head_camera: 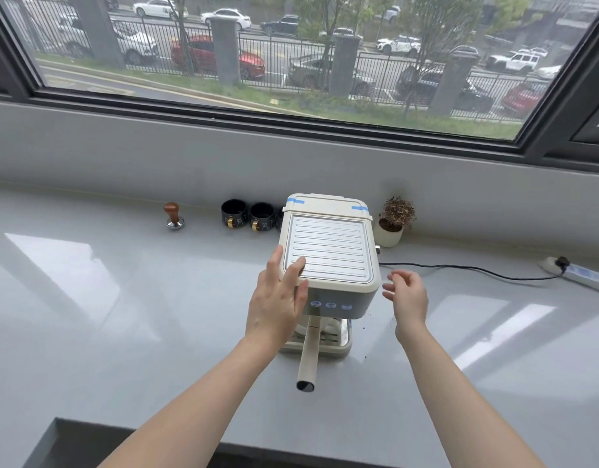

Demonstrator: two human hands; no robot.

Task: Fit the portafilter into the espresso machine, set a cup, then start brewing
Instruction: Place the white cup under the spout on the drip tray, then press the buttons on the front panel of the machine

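- A person's two bare arms reach forward over a glossy grey desk (105, 298) under a wide window.
- A cream espresso machine (328, 251) stands at the centre, seen from above; its ribbed metal top tray faces the camera.
- The portafilter (310, 352) sits under the machine's front, at 6 o'clock from it. Its long cream handle points straight back toward the person, which suggests it is already seated, though the lock itself is hidden.
- The left hand (278, 298) rests flat on the machine's near-left corner, at 8 o'clock, fingers spread over the edge. Its grip is open and pressing, not wrapped around anything.
- The right hand (408, 295) hovers just beside the machine's right side, at 4 o'clock, fingers loosely curled, grip open and empty.
- Three lit round buttons (330, 305) line the front panel.
- Something pale shows on the drip tray (342, 342) beneath the handle; I cannot tell whether it is a cup.
- Two black cups (249, 214) stand at 10 o'clock from the machine, with a wooden-topped tamper (173, 216) farther left, and a small potted plant (392, 221) at 2 o'clock.
- Judgement: the step in hand looks like starting the brew. To do it well, keep the left palm steadying the body, confirm a cup sits under the spout, then press one button firmly with a right fingertip.
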